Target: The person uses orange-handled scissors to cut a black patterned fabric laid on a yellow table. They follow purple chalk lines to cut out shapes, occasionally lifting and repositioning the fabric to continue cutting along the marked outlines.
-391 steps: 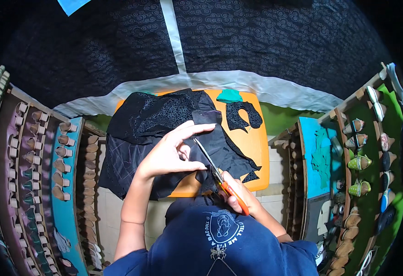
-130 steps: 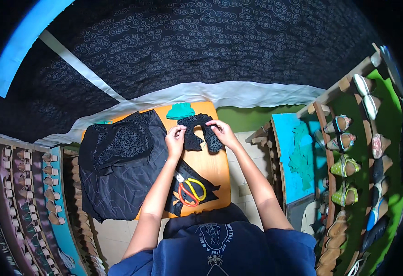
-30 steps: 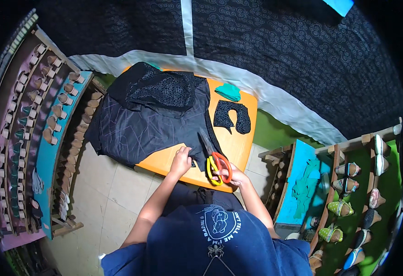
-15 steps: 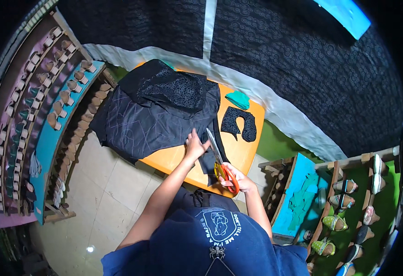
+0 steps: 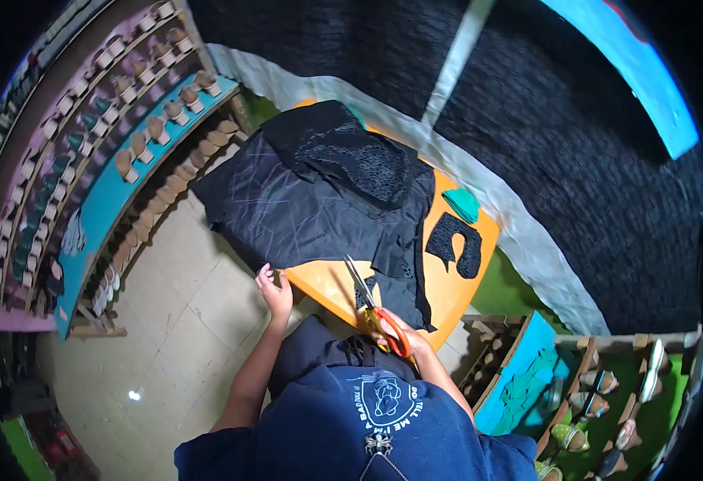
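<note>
A big piece of black cloth [image 5: 279,212] with pale chalk-like lines spreads over the orange table [image 5: 319,280] and hangs past its left edge. My left hand [image 5: 275,293] is at the table's near left corner, fingers half bent and apart from the thumb, close to the cloth's lower edge; whether they touch it I cannot make out. Scissors [image 5: 380,321] with orange and yellow handles are in my right hand [image 5: 409,338], the blades slightly apart and pointing up and left. Under and beside the blades lie smaller black cloth pieces [image 5: 399,293].
Black lace-patterned cloth [image 5: 359,164] is heaped on the large piece. Farther right are a U-shaped black cut piece [image 5: 456,244] and folded green cloth [image 5: 461,204]. Shoe racks stand left [image 5: 147,164] and right [image 5: 608,385]; dark cloth [image 5: 544,160] hangs behind.
My left hand has moved left, from the cloth beside the blades to the table's corner. My right hand still holds the scissors, now slightly lower. The whole view has turned and shifted.
</note>
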A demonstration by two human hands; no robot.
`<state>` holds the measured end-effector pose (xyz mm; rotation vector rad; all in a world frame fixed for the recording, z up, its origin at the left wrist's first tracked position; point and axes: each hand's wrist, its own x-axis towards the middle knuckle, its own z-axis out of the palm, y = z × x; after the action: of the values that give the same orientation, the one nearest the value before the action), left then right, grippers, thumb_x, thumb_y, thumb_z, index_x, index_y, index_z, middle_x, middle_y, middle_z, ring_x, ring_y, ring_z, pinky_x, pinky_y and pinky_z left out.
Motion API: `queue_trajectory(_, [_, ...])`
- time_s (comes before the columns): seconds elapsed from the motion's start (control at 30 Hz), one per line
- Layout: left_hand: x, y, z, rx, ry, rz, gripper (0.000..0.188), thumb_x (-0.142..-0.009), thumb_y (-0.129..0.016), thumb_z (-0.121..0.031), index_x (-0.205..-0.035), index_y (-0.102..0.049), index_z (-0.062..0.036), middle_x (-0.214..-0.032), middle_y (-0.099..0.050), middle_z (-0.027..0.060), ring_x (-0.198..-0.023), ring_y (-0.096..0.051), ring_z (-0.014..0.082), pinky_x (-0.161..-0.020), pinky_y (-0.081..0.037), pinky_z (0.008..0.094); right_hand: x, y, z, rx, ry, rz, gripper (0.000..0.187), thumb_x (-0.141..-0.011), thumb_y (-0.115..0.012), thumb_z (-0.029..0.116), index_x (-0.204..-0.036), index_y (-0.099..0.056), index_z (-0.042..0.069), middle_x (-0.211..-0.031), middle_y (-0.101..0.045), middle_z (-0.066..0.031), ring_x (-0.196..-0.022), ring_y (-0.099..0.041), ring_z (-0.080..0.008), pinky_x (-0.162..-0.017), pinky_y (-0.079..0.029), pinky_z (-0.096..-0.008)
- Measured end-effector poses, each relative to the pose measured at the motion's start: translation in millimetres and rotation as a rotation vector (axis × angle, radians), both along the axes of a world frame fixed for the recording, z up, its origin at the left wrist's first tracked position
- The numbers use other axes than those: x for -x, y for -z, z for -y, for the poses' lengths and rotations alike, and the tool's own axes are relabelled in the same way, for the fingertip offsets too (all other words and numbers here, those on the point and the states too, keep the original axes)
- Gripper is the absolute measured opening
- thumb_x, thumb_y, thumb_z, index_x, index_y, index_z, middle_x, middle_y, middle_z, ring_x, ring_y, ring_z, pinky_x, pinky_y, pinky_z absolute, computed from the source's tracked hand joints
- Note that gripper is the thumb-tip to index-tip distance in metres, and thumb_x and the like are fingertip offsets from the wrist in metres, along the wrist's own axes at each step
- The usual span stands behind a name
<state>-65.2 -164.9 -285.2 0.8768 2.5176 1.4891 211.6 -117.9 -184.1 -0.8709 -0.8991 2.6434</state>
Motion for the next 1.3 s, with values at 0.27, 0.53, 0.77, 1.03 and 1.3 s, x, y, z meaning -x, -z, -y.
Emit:
queue_trajectory(0.27, [27, 12, -4, -0.168, 0.03, 1.214, 0.069, -0.084, -0.03, -0.056, -0.131, -0.017, -0.0065, -0.131, -0.032, 0.017, -0.119, -0.033, 0.0286, -0.094, -0.027, 0.0446, 69, 14, -3, 0.107, -0.189, 0.059, 0.049, -0.079, -0.047, 0.053, -0.106, -0.041, 0.012, -0.086, -0.045, -0.0029, -0.069, -0.045, -0.011, -0.052, -0.038, -0.0204])
queue_trajectory(0.53, [61, 16, -24, -0.544, -0.128, 1.535, 0.054, -0.084, -0.039, -0.049, -0.124, -0.035, -0.0137, -0.125, -0.039, -0.0007, -0.115, -0.035, 0.0152, -0.093, -0.025, 0.0368, 114, 18, 0, -0.145, -0.34, 0.149, 0.048, -0.08, -0.042, 0.059, -0.08, -0.042, 0.011, -0.06, -0.038, 0.0016, -0.05, -0.038, -0.0081, -0.045, -0.031, -0.0199])
queue_trajectory(0.77, [144, 111, 7, -1.525, 0.731, 1.512, 0.021, -0.084, -0.049, -0.031, -0.077, -0.053, -0.0107, -0.065, -0.054, -0.0008, -0.066, -0.053, 0.0119, -0.068, -0.043, 0.0266, 156, 10, -5, -0.312, -0.516, 0.312, 0.049, -0.08, -0.041, 0.059, -0.099, -0.042, 0.013, -0.069, -0.042, 0.0004, -0.058, -0.041, -0.0086, -0.05, -0.034, -0.0212])
queue_trajectory(1.03, [168, 87, 21, -1.279, -0.499, 1.642, 0.023, -0.082, -0.052, -0.028, -0.077, -0.056, -0.0058, -0.067, -0.06, 0.0019, -0.035, -0.041, 0.0103, -0.053, -0.042, 0.0229, 191, 3, -10, -0.339, -0.642, 0.361, 0.054, -0.079, -0.04, 0.062, -0.098, -0.044, 0.012, -0.077, -0.045, 0.0009, -0.062, -0.042, -0.0067, -0.054, -0.037, -0.0192])
queue_trajectory(1.3, [193, 72, 63, -1.478, -0.572, 1.581, 0.03, -0.08, -0.055, -0.022, -0.102, -0.055, -0.002, -0.105, -0.057, 0.0123, -0.1, -0.054, 0.026, -0.086, -0.042, 0.0423, 216, 17, -14, -0.305, -0.805, 0.416, 0.058, -0.078, -0.041, 0.062, -0.106, -0.039, 0.012, -0.08, -0.045, 0.0007, -0.063, -0.043, -0.0065, -0.054, -0.039, -0.0193])
